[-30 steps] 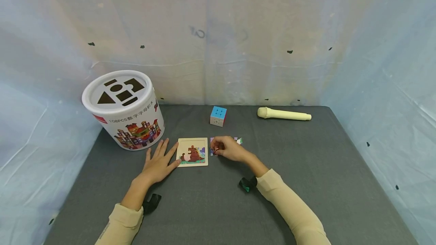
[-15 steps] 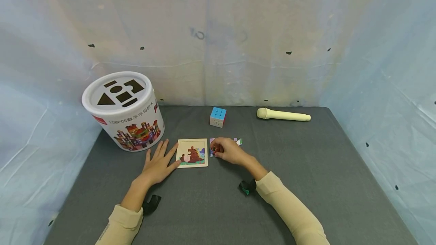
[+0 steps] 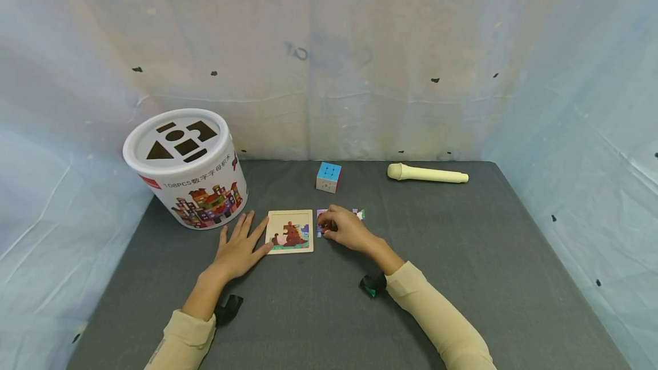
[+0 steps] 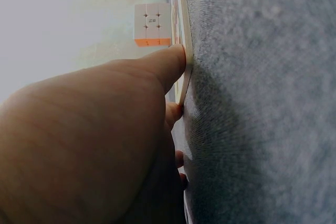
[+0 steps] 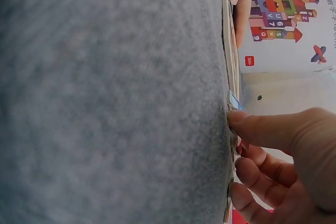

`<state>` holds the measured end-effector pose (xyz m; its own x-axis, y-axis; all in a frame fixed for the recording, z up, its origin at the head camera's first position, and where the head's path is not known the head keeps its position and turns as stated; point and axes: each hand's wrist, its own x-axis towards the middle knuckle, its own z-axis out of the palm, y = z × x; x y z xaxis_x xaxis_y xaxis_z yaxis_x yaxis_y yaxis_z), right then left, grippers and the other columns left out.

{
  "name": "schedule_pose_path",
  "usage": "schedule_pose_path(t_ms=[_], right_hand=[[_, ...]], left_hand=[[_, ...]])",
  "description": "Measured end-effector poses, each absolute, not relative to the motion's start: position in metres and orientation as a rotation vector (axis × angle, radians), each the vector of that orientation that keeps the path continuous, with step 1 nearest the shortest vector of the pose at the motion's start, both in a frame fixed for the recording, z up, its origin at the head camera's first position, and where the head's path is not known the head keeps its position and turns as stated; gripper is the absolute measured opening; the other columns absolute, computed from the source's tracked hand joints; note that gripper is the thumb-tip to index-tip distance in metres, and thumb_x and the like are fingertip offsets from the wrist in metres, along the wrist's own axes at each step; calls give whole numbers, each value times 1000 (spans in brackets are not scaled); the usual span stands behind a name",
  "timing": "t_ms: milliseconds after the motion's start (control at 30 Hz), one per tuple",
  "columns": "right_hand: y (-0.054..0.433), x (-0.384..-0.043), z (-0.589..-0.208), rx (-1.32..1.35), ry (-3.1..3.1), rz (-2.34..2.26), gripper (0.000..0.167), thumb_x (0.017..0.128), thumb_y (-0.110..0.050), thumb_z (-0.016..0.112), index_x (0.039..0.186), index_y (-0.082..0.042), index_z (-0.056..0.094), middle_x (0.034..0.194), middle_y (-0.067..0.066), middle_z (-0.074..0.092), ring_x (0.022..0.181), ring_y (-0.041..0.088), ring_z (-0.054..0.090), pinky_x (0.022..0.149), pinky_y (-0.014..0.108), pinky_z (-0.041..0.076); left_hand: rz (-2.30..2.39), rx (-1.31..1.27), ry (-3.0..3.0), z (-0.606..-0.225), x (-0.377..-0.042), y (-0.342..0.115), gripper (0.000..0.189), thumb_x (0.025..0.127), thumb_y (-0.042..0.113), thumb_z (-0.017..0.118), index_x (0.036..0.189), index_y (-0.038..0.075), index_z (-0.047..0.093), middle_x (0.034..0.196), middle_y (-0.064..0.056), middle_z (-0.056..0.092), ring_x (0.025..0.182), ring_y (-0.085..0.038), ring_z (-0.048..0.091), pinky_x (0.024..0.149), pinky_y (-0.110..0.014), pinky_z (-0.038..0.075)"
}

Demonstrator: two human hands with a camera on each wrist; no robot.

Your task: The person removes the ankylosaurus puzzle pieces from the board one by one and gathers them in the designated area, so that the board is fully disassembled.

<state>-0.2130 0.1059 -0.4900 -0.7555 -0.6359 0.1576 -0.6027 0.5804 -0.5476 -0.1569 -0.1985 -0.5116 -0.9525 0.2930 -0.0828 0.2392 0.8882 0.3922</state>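
A square wooden jigsaw puzzle board [image 3: 290, 214] lies on the table, partly filled with brown, green and purple pieces. My left hand [image 3: 237, 250] lies spread flat at its left, the thumb resting on the near left corner; in the left wrist view the thumb [image 4: 170, 66] presses on the board's edge. To the right of the board, loose puzzle pieces [image 3: 361, 213] lie on the table, partly hidden under my right hand [image 3: 348, 227]. Its thumb and fingers are curled and pinch a reddish puzzle piece [image 5: 239, 145] low over the cloth.
A Rubik's cube [image 3: 329, 177] with a blue top stands behind the pieces. Farther right lies a pale yellow toy microphone [image 3: 428, 173]. A large white block bucket [image 3: 187, 170] stands back left, close to my left fingertips. Dark grey cloth covers the table [image 3: 308, 313].
My right hand stays over the loose pieces, its fingers shifting only slightly. The reddish piece under its fingertips shows less than before. My left hand has not moved.
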Motion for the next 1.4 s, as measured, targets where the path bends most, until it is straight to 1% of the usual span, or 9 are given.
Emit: schedule_pose_path(t_ms=[300, 433, 533, 633, 767, 967, 1400], right_hand=[[106, -213, -492, -1086, 2774, -892, 19, 86, -6, 78, 105, -5, 71, 94, 3, 60, 86, 16, 59, 75, 31, 50], [107, -213, -492, -1104, 2780, -865, 20, 87, -7, 78, 106, -5, 73, 95, 3, 60, 87, 17, 59, 76, 32, 50], [107, -212, -491, -1112, 2786, -854, 20, 87, -9, 77, 107, -6, 73, 96, 3, 60, 87, 17, 57, 77, 32, 50], [107, -212, -491, -1118, 2786, -846, 20, 88, -9, 77, 107, -6, 74, 97, 3, 61, 87, 17, 56, 77, 33, 49], [107, -212, -491, -1118, 2783, -837, 20, 88, -10, 77, 108, -6, 74, 97, 4, 61, 86, 17, 54, 77, 34, 48], [108, -212, -491, -1116, 2779, -835, 21, 88, -10, 77, 109, -5, 75, 98, 4, 61, 88, 17, 55, 78, 35, 48], [109, -213, -489, -1120, 2765, -828, 23, 88, -10, 77, 110, -4, 76, 99, 5, 62, 90, 19, 56, 79, 35, 49]], left_hand=[[592, 411, 2922, -509, -155, -198, 73, 102, 53, 47, 161, 17, 23, 164, -25, 8, 150, -44, 3, 109, -72, -4], [613, 423, 2931, -511, -155, -199, 72, 102, 52, 48, 160, 16, 25, 163, -26, 9, 149, -46, 5, 109, -73, -3], [593, 428, 2937, -515, -156, -200, 74, 102, 57, 43, 161, 17, 23, 164, -25, 8, 150, -45, 4, 109, -72, -3], [605, 430, 2938, -517, -156, -202, 75, 101, 59, 42, 161, 18, 23, 164, -25, 8, 150, -44, 3, 110, -72, -4], [645, 440, 2942, -516, -155, -201, 74, 101, 57, 45, 160, 17, 25, 163, -27, 9, 149, -46, 4, 109, -73, -4], [626, 424, 2933, -511, -154, -199, 72, 102, 52, 47, 160, 16, 25, 163, -26, 9, 149, -46, 5, 109, -73, -2], [590, 427, 2911, -514, -158, -201, 74, 102, 57, 43, 161, 18, 21, 164, -24, 6, 150, -43, 0, 109, -73, -5]])
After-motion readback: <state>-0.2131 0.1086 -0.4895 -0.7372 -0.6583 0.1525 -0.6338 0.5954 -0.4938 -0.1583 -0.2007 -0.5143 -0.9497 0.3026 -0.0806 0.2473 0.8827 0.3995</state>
